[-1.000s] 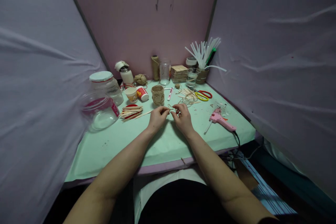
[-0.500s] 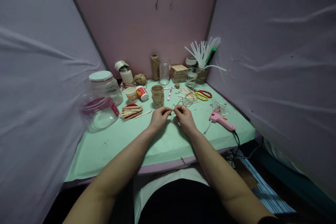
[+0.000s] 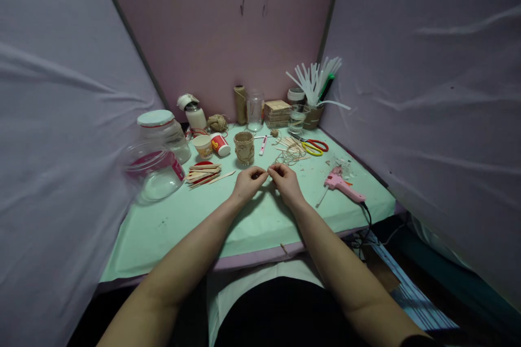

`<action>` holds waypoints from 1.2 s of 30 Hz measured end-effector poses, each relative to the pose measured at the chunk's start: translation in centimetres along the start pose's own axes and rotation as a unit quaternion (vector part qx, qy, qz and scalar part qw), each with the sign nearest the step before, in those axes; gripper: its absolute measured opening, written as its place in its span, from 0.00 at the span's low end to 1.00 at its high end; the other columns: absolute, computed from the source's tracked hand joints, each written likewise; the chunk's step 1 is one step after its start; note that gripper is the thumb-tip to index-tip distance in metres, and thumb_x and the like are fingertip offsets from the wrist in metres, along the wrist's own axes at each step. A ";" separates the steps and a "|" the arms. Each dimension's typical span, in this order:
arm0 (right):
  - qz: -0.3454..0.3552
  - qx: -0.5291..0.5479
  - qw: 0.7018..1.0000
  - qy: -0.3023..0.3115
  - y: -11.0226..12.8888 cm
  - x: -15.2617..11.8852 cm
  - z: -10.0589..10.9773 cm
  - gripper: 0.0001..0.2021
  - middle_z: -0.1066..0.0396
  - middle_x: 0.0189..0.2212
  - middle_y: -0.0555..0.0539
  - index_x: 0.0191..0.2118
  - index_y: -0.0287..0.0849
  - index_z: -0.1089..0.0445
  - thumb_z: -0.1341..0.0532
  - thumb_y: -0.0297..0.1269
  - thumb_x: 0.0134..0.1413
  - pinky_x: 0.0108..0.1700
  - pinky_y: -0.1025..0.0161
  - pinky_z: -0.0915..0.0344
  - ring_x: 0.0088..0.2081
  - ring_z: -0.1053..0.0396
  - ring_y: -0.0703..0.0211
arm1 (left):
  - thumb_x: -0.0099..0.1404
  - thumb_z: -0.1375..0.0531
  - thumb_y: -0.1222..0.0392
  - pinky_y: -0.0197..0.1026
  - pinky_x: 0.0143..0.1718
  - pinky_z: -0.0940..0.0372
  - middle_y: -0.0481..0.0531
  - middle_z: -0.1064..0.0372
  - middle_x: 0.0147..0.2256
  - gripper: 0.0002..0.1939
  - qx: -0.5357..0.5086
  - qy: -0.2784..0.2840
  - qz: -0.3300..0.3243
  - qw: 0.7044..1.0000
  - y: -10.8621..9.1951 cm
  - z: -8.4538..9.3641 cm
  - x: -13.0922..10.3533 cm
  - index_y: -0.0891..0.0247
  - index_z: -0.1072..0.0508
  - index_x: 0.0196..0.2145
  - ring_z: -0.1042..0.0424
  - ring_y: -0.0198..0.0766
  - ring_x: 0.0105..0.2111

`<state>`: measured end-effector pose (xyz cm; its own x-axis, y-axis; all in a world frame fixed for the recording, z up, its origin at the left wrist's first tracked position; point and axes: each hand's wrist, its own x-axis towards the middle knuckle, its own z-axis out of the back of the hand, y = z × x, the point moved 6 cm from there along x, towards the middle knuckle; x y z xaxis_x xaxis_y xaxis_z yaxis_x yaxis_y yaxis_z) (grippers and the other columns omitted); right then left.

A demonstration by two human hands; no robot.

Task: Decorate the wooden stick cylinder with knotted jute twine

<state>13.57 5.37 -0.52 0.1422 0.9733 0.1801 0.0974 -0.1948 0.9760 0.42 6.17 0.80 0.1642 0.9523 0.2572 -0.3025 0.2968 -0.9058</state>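
My left hand (image 3: pixel 247 183) and my right hand (image 3: pixel 286 181) meet fingertip to fingertip above the front half of the table, each closed in a pinch. Between them is a short bit of thin jute twine, mostly hidden by the fingers. Just beyond my right hand lies a loose tangle of twine (image 3: pixel 290 157). A jar wrapped in tan twine (image 3: pixel 244 150) stands upright right behind my left hand, apart from it.
A pink glue gun (image 3: pixel 344 188) with a cord lies at right, near scissors (image 3: pixel 313 146). Wooden sticks (image 3: pixel 203 173), paper cups (image 3: pixel 202 146) and a big clear jar (image 3: pixel 163 181) stand left. A twine spool (image 3: pixel 240 105), wooden squares (image 3: pixel 278 114) and white glue sticks (image 3: pixel 313 84) line the back.
My fingertips have drawn closer together, and less of the twine shows between them. My left hand's fingers are more arched. The things on the table stay put.
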 end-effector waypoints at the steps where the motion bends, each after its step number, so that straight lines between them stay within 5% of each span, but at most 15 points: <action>1: 0.000 0.001 1.000 0.002 0.0 0.0 0.0 0.09 0.33 0.24 0.51 0.29 0.42 0.31 0.37 0.42 0.44 0.29 0.64 0.43 0.27 0.39 0.62 | 0.56 0.41 0.53 0.36 0.29 0.42 0.49 0.30 0.25 0.12 -0.001 -0.001 0.001 1.000 0.0 0.0 0.0 0.65 0.25 0.27 0.36 0.33 0.26; 21: -0.020 0.041 0.999 -0.016 -0.2 0.0 -0.1 0.15 0.31 0.27 0.51 0.35 0.43 0.34 0.34 0.39 0.39 0.30 0.66 0.41 0.29 0.35 0.63 | 0.55 0.42 0.54 0.38 0.31 0.41 0.50 0.30 0.25 0.11 0.008 -0.033 0.015 0.999 0.1 0.4 0.0 0.65 0.25 0.26 0.35 0.36 0.28; 36: -0.104 0.057 0.993 -0.011 -1.3 -0.1 -0.1 0.20 0.35 0.21 0.56 0.35 0.42 0.37 0.33 0.42 0.34 0.21 0.69 0.49 0.19 0.44 0.69 | 0.51 0.37 0.52 0.35 0.27 0.43 0.48 0.32 0.25 0.13 -0.141 -0.009 0.080 0.987 0.8 -0.2 0.1 0.65 0.27 0.28 0.39 0.31 0.24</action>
<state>13.35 5.52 -1.83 0.1278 0.9914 -0.0275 0.2376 -0.0036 0.9714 0.41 6.46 0.04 0.1177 0.9873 0.1066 -0.0494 0.1130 -0.9924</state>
